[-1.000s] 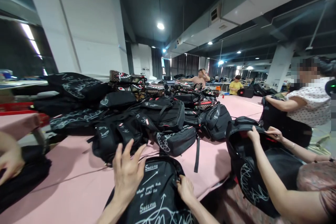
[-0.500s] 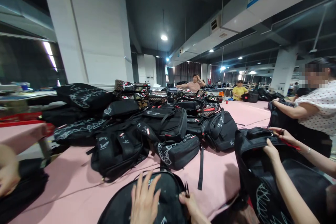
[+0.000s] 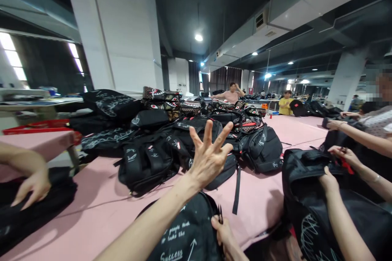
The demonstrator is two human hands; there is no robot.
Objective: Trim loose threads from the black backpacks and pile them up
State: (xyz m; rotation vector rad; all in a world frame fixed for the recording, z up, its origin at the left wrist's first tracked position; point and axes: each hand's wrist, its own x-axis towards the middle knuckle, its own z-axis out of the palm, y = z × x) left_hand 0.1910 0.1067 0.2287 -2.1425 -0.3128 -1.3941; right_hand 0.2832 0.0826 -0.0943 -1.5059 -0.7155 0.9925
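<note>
Left hand (image 3: pixel 208 157): raised clear of the table, fingers spread wide apart, holding nothing. It hangs above our backpack and in front of the pile.

Right hand (image 3: pixel 225 234): closed on snips (image 3: pixel 219 213), whose dark tips stick up just above the knuckles. The hand rests against the right edge of the backpack.

Backpack (image 3: pixel 186 234): black, with white script and arrows, lying flat directly under the left forearm and touching the right hand; near edge cut off by the frame.

Table (image 3: pixel 101 208): pink top, bearing the backpack and all below.

Pile (image 3: pixel 171 138): black backpacks with white drawings, heaped just beyond the left hand; shark-mouth patterned ones sit at the back.

Strap (image 3: pixel 237 187): black, trailing from the pile toward the right hand, just beyond it.

Co-worker's hands (image 3: pixel 329 179): right of our right hand, gripping the top of a black bag (image 3: pixel 324 220) with a white tooth drawing.

Another hand (image 3: pixel 33 185): far left of ours, pressed on dark cloth (image 3: pixel 36 208).

Seated people (image 3: pixel 232 94): well beyond the pile, at the table's far end.
</note>
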